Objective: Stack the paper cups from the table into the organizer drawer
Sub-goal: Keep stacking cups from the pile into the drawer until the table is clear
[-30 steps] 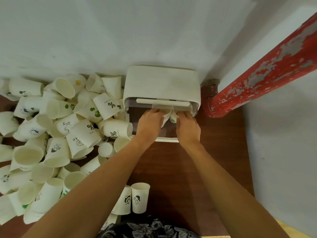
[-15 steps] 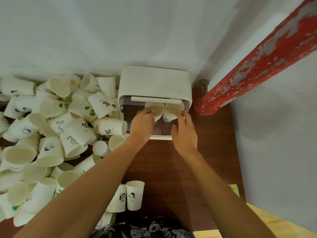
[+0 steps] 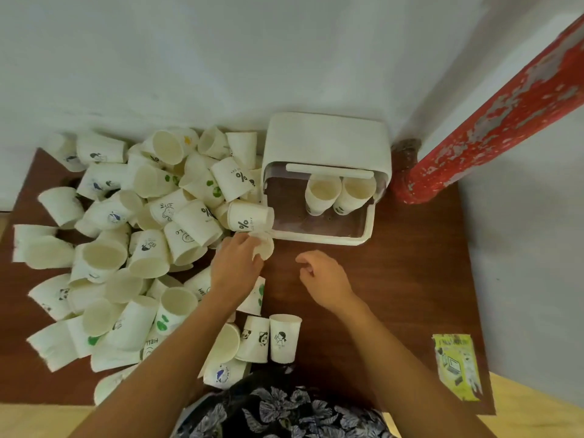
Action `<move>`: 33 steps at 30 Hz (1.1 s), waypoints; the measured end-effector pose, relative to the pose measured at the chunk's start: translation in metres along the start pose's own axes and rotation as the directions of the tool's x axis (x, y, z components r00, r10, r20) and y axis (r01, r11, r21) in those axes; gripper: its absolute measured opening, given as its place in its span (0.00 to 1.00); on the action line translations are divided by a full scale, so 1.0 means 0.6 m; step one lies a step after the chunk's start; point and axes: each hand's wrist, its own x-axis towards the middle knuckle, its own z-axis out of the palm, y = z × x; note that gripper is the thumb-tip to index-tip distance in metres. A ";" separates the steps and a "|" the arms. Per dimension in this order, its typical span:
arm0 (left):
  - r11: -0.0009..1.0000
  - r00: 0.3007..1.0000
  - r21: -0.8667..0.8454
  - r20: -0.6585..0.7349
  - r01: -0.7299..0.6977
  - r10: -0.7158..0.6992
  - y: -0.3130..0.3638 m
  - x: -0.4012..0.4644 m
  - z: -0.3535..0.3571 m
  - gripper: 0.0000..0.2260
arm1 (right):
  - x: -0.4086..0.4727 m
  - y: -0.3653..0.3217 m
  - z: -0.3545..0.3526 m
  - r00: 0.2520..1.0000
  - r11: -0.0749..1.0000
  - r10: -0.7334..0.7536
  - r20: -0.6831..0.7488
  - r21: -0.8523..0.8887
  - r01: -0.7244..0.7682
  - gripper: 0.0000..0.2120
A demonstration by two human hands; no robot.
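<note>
A white organizer stands against the wall, its clear drawer pulled out toward me. Two paper cups stand side by side at the drawer's back right. A big pile of paper cups covers the left half of the brown table. My left hand is at the pile's right edge, just in front of the drawer's left corner, its fingers around a blurred paper cup. My right hand hovers over bare table in front of the drawer, fingers loosely curled, holding nothing.
A red pipe with peeling paint slants up at the right, beside the organizer. A yellow-green packet lies near the table's front right corner. A few upright cups stand near my body. White wall closes the back.
Both hands have drawn back out of the drawer, leaving two cups standing inside. My left hand has moved left to the pile and taken a cup. The view has pulled back.
</note>
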 end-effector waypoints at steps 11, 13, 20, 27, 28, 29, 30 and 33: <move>0.986 0.925 -0.029 0.344 -0.163 0.163 -0.062 -0.122 0.022 0.15 | -0.044 -0.018 0.101 0.851 0.963 0.223 0.475 -0.240 -0.119 0.13; 0.972 0.888 0.049 0.419 -0.229 0.188 -0.059 -0.140 0.032 0.17 | -0.062 -0.012 0.114 0.867 0.967 0.229 0.442 -0.209 -0.148 0.06; 0.958 0.943 0.281 0.329 -0.052 -0.045 -0.075 -0.177 0.022 0.12 | -0.104 -0.013 0.114 0.949 0.971 0.236 0.207 -0.097 -0.220 0.08; 0.951 0.897 0.305 0.402 0.059 -0.184 -0.078 -0.201 0.050 0.10 | -0.121 -0.018 0.125 0.953 0.964 0.266 0.147 -0.057 -0.261 0.08; 0.951 0.894 0.296 0.399 0.085 -0.204 -0.079 -0.201 0.055 0.09 | -0.124 -0.018 0.126 0.955 0.965 0.263 0.141 -0.049 -0.259 0.08; 0.954 0.900 0.280 0.379 0.110 -0.215 -0.079 -0.201 0.059 0.08 | -0.128 -0.019 0.125 0.956 0.965 0.262 0.130 -0.042 -0.259 0.08; 0.957 0.911 0.257 0.349 0.134 -0.222 -0.079 -0.200 0.061 0.07 | -0.131 -0.018 0.125 0.959 0.966 0.260 0.115 -0.034 -0.258 0.07; 0.969 0.949 0.175 0.234 0.172 -0.210 -0.075 -0.197 0.053 0.02 | -0.138 -0.017 0.115 0.967 0.969 0.248 0.065 -0.011 -0.248 0.07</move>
